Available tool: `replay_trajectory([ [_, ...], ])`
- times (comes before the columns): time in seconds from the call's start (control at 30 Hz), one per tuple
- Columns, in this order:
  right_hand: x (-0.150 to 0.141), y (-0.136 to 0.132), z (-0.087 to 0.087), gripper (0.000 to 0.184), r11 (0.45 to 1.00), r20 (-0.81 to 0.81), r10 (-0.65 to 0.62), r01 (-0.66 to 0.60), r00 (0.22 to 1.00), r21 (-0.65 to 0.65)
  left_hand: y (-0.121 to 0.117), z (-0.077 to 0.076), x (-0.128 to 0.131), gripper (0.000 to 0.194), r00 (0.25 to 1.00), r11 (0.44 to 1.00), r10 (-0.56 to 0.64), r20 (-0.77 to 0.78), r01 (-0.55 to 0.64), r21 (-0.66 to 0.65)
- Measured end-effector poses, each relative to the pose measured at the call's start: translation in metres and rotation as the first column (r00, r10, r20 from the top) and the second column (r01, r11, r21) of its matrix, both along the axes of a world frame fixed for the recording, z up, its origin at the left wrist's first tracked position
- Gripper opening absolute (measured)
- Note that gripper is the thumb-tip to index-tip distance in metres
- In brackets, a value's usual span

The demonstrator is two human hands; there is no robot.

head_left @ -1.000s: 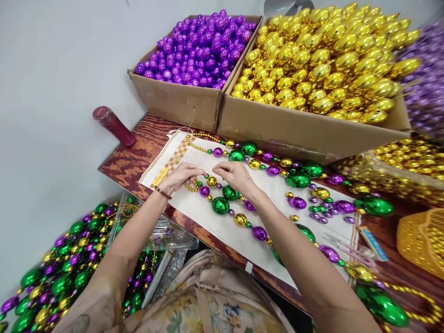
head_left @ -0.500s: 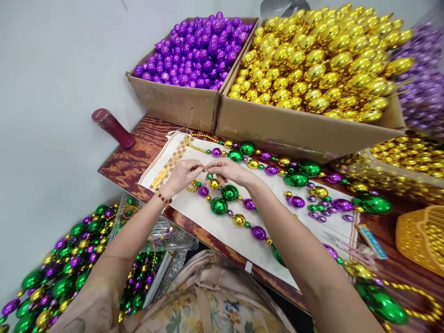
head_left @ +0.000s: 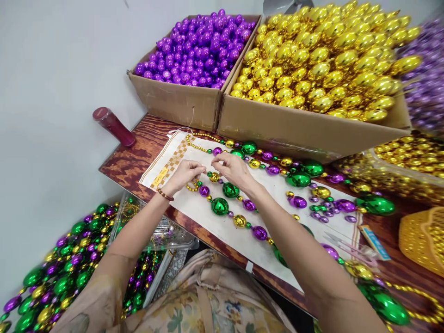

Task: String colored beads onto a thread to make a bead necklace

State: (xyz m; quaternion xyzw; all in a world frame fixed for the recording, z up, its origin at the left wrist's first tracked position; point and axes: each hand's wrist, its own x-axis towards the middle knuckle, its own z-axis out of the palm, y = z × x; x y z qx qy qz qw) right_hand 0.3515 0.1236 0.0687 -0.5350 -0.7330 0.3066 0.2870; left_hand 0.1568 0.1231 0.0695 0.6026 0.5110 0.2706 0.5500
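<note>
My left hand pinches at the end of a bead strand, thumb against fingertips; what it holds is too thin to make out. Facing it, my right hand is also pinched, with a small gap between the two hands. Just below the fingertips lies the strand's end, with a small green bead, a gold bead and a large green bead. Nearer my body runs a row with a purple bead and another large green bead. The beads rest on a white cloth.
Behind stand a box of purple beads and a box of gold beads. Scissors, loose beads and a yellow basket are at right. A dark red bottle stands left. Finished-looking bead strands hang lower left.
My hands have moved slightly apart. The right one has lifted a little away from the strand's end, and the fingertips no longer meet.
</note>
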Motion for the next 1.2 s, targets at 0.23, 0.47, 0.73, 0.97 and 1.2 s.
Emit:
replay_trajectory([
  [0.23, 0.010, -0.025, 0.005, 0.020, 0.960, 0.076, 0.278, -0.274, 0.958, -0.055, 0.001, 0.004, -0.002, 0.031, 0.967, 0.954, 0.033, 0.252, 0.045, -0.296],
  [0.47, 0.012, 0.002, -0.003, 0.030, 0.874, -0.459, 0.071, -0.277, 0.886, -0.400, 0.001, 0.016, -0.002, 0.023, 0.983, 0.990, -0.139, 0.122, 0.139, 0.004],
  [0.73, 0.011, 0.011, -0.008, 0.029, 0.711, -0.600, 0.076, -0.465, 0.797, -0.527, -0.003, 0.007, 0.006, 0.019, 0.990, 0.848, -0.056, -0.133, 0.117, 0.518],
  [0.97, 0.013, 0.007, -0.011, 0.027, 0.904, -0.518, -0.066, -0.169, 0.853, -0.393, 0.001, -0.014, 0.011, 0.023, 0.978, 0.954, 0.111, 0.177, -0.155, 0.257],
  [1.2, 0.029, -0.011, -0.017, 0.019, 0.996, -0.049, -0.006, 0.001, 0.999, -0.094, 0.002, -0.021, 0.017, 0.027, 0.812, 0.934, 0.316, 0.491, -0.357, -0.010],
])
